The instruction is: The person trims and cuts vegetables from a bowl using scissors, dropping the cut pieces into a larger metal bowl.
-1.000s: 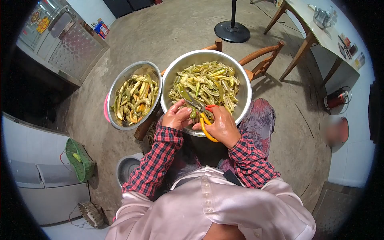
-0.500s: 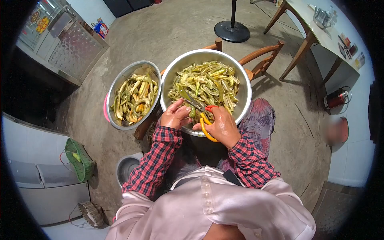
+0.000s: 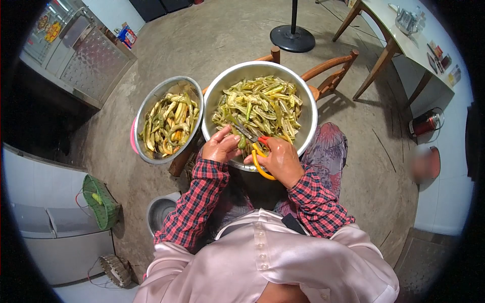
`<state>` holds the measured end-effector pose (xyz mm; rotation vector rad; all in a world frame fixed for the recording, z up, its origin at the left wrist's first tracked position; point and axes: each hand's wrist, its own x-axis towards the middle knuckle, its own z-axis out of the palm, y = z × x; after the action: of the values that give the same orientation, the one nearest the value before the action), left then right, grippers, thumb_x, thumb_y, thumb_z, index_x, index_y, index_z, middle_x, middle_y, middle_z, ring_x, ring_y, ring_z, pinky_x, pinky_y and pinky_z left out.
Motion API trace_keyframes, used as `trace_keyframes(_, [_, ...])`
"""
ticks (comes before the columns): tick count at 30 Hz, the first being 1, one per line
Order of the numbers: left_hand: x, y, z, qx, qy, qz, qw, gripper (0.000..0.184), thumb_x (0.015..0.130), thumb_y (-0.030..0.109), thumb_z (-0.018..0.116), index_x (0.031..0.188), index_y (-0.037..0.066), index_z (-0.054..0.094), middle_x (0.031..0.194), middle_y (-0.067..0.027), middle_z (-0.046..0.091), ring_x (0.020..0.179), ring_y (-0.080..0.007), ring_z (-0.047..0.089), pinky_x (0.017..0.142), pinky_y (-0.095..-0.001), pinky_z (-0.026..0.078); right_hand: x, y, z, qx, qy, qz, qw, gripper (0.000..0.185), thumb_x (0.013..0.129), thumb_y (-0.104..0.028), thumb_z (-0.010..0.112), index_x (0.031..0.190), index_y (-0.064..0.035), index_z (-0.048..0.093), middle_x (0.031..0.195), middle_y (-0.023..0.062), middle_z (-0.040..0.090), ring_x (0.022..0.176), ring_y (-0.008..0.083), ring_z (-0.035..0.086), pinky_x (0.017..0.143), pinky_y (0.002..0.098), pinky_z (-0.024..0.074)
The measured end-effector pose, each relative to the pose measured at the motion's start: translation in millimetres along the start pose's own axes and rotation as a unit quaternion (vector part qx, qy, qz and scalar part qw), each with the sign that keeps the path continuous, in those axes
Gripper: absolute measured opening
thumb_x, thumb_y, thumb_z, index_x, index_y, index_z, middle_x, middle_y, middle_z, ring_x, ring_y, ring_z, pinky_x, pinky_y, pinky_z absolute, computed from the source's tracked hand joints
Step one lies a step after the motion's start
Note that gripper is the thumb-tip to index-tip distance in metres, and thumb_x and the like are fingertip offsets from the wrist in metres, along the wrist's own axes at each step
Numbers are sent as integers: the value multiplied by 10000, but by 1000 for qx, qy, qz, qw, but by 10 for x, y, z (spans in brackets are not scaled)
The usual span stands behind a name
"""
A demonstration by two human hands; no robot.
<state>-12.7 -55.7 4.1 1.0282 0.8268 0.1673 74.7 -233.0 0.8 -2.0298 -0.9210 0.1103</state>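
My right hand (image 3: 281, 160) is wrapped round the handles of a pair of scissors (image 3: 264, 169) with yellow and red grips. Their blades point up and left over the near side of a large metal basin. Pinched in the fingers of my left hand (image 3: 221, 147) is a long green pepper (image 3: 242, 142), lying against the blades. Whether the blades are parted is hard to make out. Slit or cut yellow-green pepper pieces (image 3: 268, 101) fill much of the large basin (image 3: 311, 118). To its left, a smaller metal basin (image 3: 197, 87) holds whole, wrinkled, yellowish-green peppers (image 3: 174, 123).
A wooden chair (image 3: 333, 76) stands behind the large basin. Further off are a black stand base (image 3: 293, 39) and a table (image 3: 376, 10) at right. A grey bowl (image 3: 160, 214), a green basket (image 3: 101, 202) and a woven basket (image 3: 115, 271) sit at lower left.
Very little differs. The scissors have shifted slightly at the pepper, while both hands stay in nearly the same place over the large basin.
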Motion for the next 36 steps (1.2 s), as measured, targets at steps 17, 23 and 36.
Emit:
trace_keyframes(17, [12,10,28,60,-18,13,998,571,840,33,684,1344,-37,426,1047,-134,653,882,-205,673,693,-319,584,24,12,20,17,-35,40,998,579,677,-509,784,906,11,672,737,224,642,704,406,643,639,457,513])
trace_keyframes(23, [4,-26,43,74,-43,12,996,569,858,15,651,1362,-57,398,1077,-169,638,910,-233,667,748,-346,593,38,66,7,-25,-31,33,999,500,722,-444,761,882,19,665,723,232,630,682,414,630,628,463,503])
trace_keyframes(36, [72,-58,36,50,-60,-23,997,444,889,9,608,1311,-13,472,1105,-138,642,985,-246,650,833,-383,586,46,258,160,16,-10,31,999,397,782,-378,712,716,8,641,670,247,597,651,423,610,587,467,483])
